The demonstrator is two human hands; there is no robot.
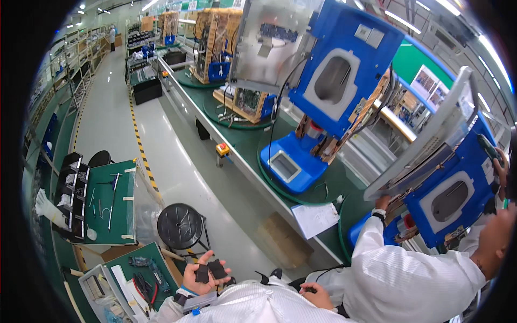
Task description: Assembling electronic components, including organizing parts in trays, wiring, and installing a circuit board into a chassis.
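My left hand (200, 277) is turned palm up beside the small workbench, its fingers partly curled. Two flat, dark, roughly square pieces lie in it, one black piece (202, 273) on the palm and another black piece (217, 269) against the fingers. What exactly these pieces are does not show. At my waist, my right hand (319, 297) has its fingers curled in. A small dark spot shows at its fingertips, too little to name. A clear plastic case (199, 302) is close to my left wrist.
Pliers with red handles (144, 290) and a power screwdriver (158, 274) lie on the bench at left, near a grey bin (102, 290). A black round stool (181, 226) stands ahead. A co-worker (409, 280) at right works at a blue machine housing (447, 202) on the conveyor line.
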